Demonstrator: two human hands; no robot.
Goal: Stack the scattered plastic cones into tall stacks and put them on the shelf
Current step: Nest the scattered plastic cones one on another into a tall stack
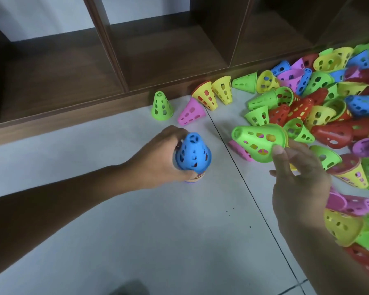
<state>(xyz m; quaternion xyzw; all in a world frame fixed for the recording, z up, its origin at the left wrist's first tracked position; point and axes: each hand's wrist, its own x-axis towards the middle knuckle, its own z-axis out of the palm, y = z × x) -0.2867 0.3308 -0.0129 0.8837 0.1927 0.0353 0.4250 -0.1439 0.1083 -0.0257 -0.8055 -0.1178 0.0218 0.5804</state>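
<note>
Left hand (158, 158) fingers gripping short stack topped by blue perforated plastic cone (193, 153), standing on floor before empty brown wooden shelf (158, 60). Right of stack, right hand (296, 173) fingers pinching green perforated plastic cone (258, 143). Farther right, big multicoloured cone pile (328, 107) lying unstacked; task looking barely begun.

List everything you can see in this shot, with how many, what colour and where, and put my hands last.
Stack of cones: one, blue cone on top, upright on the floor, centre.
Green cone: one, held on its side right of the stack, something yellow nested inside it.
Loose cones pile: too many to count, green, yellow, red, blue, pink and purple, on the floor at right.
Upright green cone: one, by the shelf base.
Pink cone: one, lying beside it.
Shelf: one, dark brown wood, open compartments along the top.
Floor: pale grey tiles.
Left hand: grips the stack.
Right hand: fingers hold the green cone's rim.
</note>
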